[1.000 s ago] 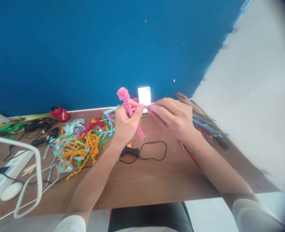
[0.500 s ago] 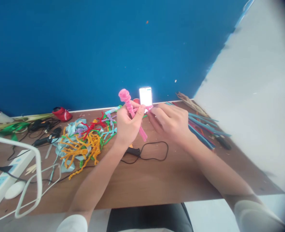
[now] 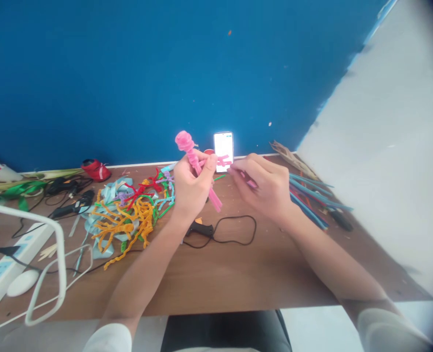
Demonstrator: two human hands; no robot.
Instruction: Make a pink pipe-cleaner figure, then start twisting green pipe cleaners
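Observation:
My left hand (image 3: 192,188) is closed around a bundle of pink pipe cleaners (image 3: 190,153), tilted, with a coiled, bud-like top and loose straight ends below the palm. Short pink strands stick out to the right past its thumb, in front of a lit phone (image 3: 223,144). My right hand (image 3: 263,188) is pinched a little to the right, its fingertips at the end of one strand. Some pink shows between its curled fingers too. Whether that is the same piece is hidden by the fingers.
A tangle of orange, red, purple and green pipe cleaners (image 3: 128,225) lies at left with pale blue ribbon. Blue pipe cleaners (image 3: 311,200) lie at right. A black-handled tool (image 3: 201,229) with a cord lies below the hands. A power strip (image 3: 14,261) and white frame (image 3: 60,264) stand near left.
My right hand has drawn slightly away from my left, and more of the pink strands shows between them. The left hand still holds the bundle, shifted slightly left in view.

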